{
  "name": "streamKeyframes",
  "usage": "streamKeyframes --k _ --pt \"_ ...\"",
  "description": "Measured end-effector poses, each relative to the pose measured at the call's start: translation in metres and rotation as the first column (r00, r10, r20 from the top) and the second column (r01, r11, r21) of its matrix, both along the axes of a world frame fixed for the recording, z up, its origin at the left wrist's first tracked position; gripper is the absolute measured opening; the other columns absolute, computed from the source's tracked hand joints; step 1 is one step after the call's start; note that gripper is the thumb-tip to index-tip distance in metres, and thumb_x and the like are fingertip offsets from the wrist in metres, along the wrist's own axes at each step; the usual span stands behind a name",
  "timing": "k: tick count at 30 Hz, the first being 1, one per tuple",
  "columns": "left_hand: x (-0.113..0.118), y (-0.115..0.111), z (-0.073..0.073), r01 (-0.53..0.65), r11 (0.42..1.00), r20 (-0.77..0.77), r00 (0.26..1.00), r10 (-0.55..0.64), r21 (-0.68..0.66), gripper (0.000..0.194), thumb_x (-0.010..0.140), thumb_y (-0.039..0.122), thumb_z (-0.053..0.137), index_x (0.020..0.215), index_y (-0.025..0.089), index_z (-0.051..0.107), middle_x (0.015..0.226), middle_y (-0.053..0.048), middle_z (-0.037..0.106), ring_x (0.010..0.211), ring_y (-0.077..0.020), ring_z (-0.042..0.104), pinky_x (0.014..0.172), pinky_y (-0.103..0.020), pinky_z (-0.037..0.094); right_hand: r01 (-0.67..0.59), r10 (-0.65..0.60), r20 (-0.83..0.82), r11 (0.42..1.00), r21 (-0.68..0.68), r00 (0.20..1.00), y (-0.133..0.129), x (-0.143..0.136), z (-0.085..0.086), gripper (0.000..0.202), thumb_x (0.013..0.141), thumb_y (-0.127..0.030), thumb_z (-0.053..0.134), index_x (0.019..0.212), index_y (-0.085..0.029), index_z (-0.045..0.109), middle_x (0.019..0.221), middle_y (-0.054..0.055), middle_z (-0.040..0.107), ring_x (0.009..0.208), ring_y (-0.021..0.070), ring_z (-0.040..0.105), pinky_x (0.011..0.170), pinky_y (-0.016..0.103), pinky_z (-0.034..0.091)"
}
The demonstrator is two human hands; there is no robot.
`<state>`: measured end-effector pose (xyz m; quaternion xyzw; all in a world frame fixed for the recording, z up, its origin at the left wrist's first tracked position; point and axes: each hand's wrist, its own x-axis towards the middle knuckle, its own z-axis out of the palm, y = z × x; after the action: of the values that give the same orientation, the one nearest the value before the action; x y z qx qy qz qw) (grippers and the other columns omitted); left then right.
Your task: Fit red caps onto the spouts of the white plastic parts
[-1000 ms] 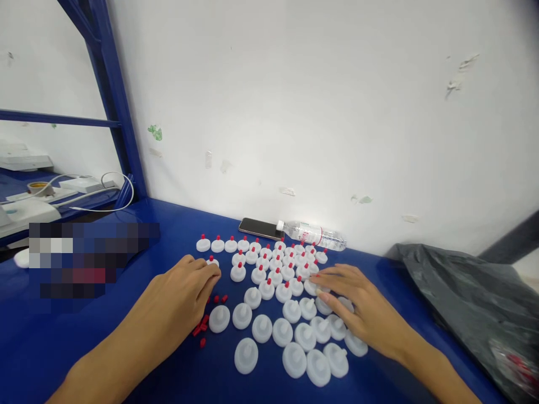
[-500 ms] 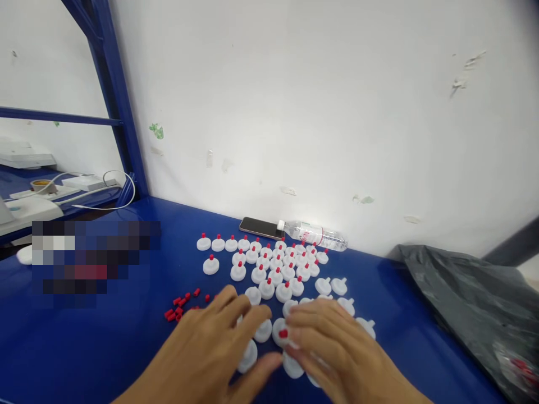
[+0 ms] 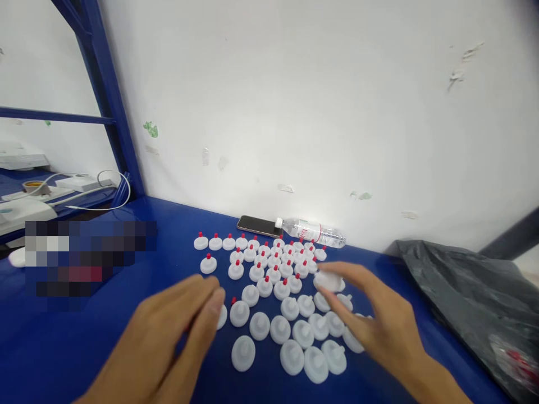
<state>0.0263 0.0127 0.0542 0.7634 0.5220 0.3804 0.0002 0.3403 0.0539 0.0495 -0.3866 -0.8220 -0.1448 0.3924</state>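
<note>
Many white round lids with short spouts stand on the blue table. Those at the back, such as a capped lid [image 3: 208,264], bear red caps; nearer ones, such as a bare lid [image 3: 291,357], have plain spouts. My right hand [image 3: 374,314] holds a blurred white lid [image 3: 328,281] between thumb and forefinger, at the right of the group. At the left of the lids is my left hand [image 3: 168,331], fingers together and thumb against them; what they hold, if anything, is hidden. A red cap [image 3: 233,301] shows just right of it.
A phone [image 3: 259,226] and a clear bottle [image 3: 311,231] lie against the wall behind the lids. Dark plastic sheeting [image 3: 455,297] covers the table's right side. On the left are a blue frame post [image 3: 113,95], white cables and a pixelated patch.
My hands have moved apart: the left went left over the loose red caps, the right went right and up and took hold of a white lid. More bare lids now show between them.
</note>
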Motion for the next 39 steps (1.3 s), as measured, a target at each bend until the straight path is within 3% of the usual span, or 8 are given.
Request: streamKeyframes --k 2,4,11,17,23,30,35,39 --pt "-0.012 0.013 0.008 -0.026 0.996 -0.033 0.999 0.023 -0.081 0.040 0.108 0.047 0.039 0.081 0.027 0.061 0.071 0.001 0.067 0.063 -0.0187 0.060 0.058 -0.031 0.048 0.103 -0.105 -0.042 0.994 -0.049 0.994 0.009 0.006 0.001 0.033 0.102 -0.025 0.064 0.135 -0.024 0.064 0.120 0.007 0.077 0.106 0.0225 0.077 0.092 0.034 0.066" --pt "-0.019 0.028 0.011 -0.103 0.989 -0.077 0.992 0.095 -0.110 0.035 0.105 0.049 0.043 0.096 0.027 0.068 0.087 -0.002 0.072 0.076 -0.0217 0.066 0.067 -0.033 0.049 0.105 -0.108 -0.035 0.992 -0.072 0.994 0.014 0.006 0.002 0.027 0.103 -0.027 0.061 0.129 -0.024 0.069 0.120 0.008 0.075 0.104 0.0231 0.077 0.087 0.034 0.067" --pt "-0.022 0.058 -0.012 -0.136 0.945 -0.288 0.957 0.048 -0.296 0.038 0.104 0.027 0.039 0.113 0.025 0.075 0.112 -0.009 0.073 0.106 -0.0286 0.065 0.068 -0.033 0.050 0.133 -0.132 0.018 0.983 -0.124 0.991 0.017 0.005 -0.007 0.019 0.106 -0.032 0.059 0.108 -0.029 0.078 0.110 0.007 0.071 0.090 0.0221 0.075 0.072 0.035 0.065" --pt "-0.027 0.073 -0.038 -0.042 0.965 -0.321 0.946 -0.045 -0.259 0.036 0.101 0.017 0.044 0.105 0.025 0.079 0.107 -0.009 0.074 0.095 -0.0268 0.061 0.082 -0.037 0.051 0.144 -0.130 0.109 0.980 -0.138 0.986 0.024 0.014 -0.014 0.022 0.107 -0.039 0.060 0.105 -0.026 0.078 0.094 0.004 0.079 0.087 0.0250 0.075 0.084 0.046 0.059" --pt "-0.025 0.071 -0.025 -0.056 0.944 -0.348 0.935 -0.065 -0.326 0.035 0.102 0.017 0.045 0.104 0.022 0.080 0.106 -0.009 0.076 0.096 -0.0272 0.063 0.083 -0.038 0.051 0.169 -0.132 0.171 0.960 -0.222 0.976 0.027 0.016 -0.019 0.025 0.107 -0.040 0.058 0.104 -0.027 0.080 0.096 0.003 0.083 0.089 0.0269 0.078 0.092 0.051 0.060" --pt "-0.024 0.063 -0.023 0.033 0.973 -0.334 0.936 -0.110 -0.229 0.035 0.105 0.016 0.044 0.098 0.023 0.077 0.099 -0.007 0.074 0.092 -0.0236 0.064 0.082 -0.035 0.048 0.105 -0.051 0.180 0.945 -0.309 0.982 0.019 0.011 -0.007 0.034 0.111 -0.040 0.046 0.124 -0.026 0.075 0.123 0.007 0.079 0.117 0.0289 0.073 0.103 0.053 0.057" --pt "-0.022 0.060 -0.019 0.042 0.975 -0.361 0.925 -0.121 -0.219 0.037 0.106 0.015 0.041 0.099 0.022 0.077 0.100 -0.006 0.074 0.092 -0.0251 0.063 0.084 -0.039 0.047 0.064 0.098 0.320 0.886 -0.460 0.942 0.011 0.002 -0.003 0.042 0.113 -0.038 0.040 0.151 -0.034 0.059 0.149 0.004 0.067 0.142 0.0323 0.058 0.120 0.070 0.041" --pt "-0.020 0.059 -0.015 0.067 0.981 -0.320 0.939 -0.123 -0.181 0.037 0.107 0.016 0.039 0.097 0.022 0.075 0.098 -0.005 0.073 0.091 -0.0253 0.062 0.082 -0.040 0.047 0.049 0.114 0.329 0.893 -0.448 0.937 0.011 0.003 -0.007 0.045 0.113 -0.032 0.039 0.156 -0.030 0.053 0.150 0.005 0.065 0.147 0.0311 0.053 0.122 0.069 0.038"
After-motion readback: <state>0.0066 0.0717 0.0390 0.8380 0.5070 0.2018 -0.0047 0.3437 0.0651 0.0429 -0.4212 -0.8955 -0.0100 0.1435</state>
